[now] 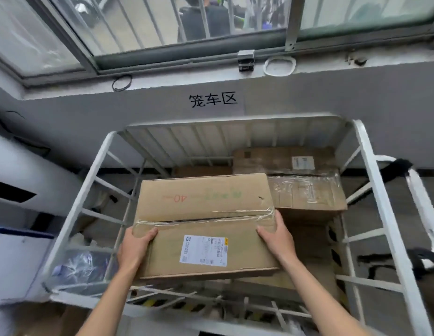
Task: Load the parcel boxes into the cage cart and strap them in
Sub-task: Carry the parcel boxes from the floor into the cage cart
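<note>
- My cage cart (pixel 211 134), white metal bars, stands against the grey wall (pixel 284 93).
- At its back right lies a labelled box (pixel 284 161) (whatever it rests on is hidden).
- A tape-wrapped box (pixel 308 195) sits just in front, touching it.

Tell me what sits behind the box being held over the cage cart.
Behind the held box, to its right rear, a tape-wrapped box and, farther back, a labelled box stand inside the cage cart. The held box covers whatever lies directly beneath it.
</note>
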The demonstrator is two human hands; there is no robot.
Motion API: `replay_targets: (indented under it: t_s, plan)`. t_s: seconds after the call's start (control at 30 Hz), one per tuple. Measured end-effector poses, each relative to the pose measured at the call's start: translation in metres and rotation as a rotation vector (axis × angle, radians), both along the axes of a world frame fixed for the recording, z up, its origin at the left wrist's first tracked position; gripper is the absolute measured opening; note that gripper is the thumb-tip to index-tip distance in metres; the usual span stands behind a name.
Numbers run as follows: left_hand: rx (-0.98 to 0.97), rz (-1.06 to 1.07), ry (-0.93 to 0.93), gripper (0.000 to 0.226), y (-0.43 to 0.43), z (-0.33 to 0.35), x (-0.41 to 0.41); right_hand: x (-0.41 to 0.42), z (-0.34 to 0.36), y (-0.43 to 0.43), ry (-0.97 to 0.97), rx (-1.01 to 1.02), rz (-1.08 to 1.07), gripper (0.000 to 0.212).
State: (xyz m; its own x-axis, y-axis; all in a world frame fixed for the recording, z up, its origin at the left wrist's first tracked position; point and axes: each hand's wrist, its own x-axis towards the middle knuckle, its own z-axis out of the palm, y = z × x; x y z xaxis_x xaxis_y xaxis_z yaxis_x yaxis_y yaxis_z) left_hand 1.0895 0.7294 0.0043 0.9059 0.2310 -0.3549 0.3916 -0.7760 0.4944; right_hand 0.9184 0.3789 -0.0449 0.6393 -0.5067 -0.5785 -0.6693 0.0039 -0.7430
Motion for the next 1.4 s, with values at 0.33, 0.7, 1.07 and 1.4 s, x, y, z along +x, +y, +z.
replay_targets:
  t_s: [0.33, 0.7, 1.07, 1.4]
  plan:
    - [-0.165, -0.177, 0.393, 0.075, -0.044, -0.130, 0.001, -0.061, -0.069, -0.007, 0.270, 0.005, -0.348, 0.079]
    - [-0.081, -0.248, 0.599, 0.073, -0.142, -0.230, -0.062, -0.136, -0.156, -0.105, 0.480, -0.032, -0.311, 0.079]
    - [-0.079, -0.231, 0.605, 0.063, -0.232, -0.356, -0.080, -0.146, -0.277, -0.204, 0.594, -0.184, -0.203, 0.075]
    - [0.043, -0.272, 0.584, 0.072, -0.245, -0.410, -0.074, -0.143, -0.342, -0.212, 0.634, -0.187, -0.213, 0.076]
